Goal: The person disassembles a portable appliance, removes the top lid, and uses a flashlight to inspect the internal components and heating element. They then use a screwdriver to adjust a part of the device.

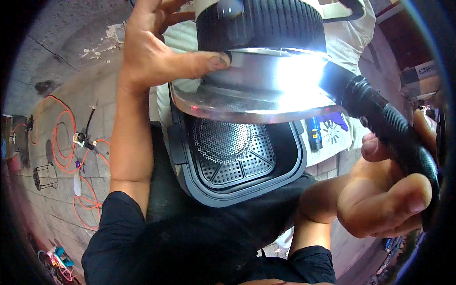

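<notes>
Paved floor (57,199) with orange cable (64,147); left hand (152,52) gripping appliance (261,61), right hand (384,199) gripping lit torch (380,118).

One head camera looks steeply down (very close) at the floor (57,199).

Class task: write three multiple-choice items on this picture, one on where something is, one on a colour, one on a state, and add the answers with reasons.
1. Where is the perforated grille?
A in the dark square housing, below the shiny metal part
B on the floor
C in the left hand

2. What colour is the cable on the floor?
A blue
B orange
C white

3. The flashlight in the right hand is:
A off
B on
C broken apart

Answers: 1 A, the housing frames it; 2 B, orange loops lie on the paving; 3 B, glare flares on the metal part.
</notes>
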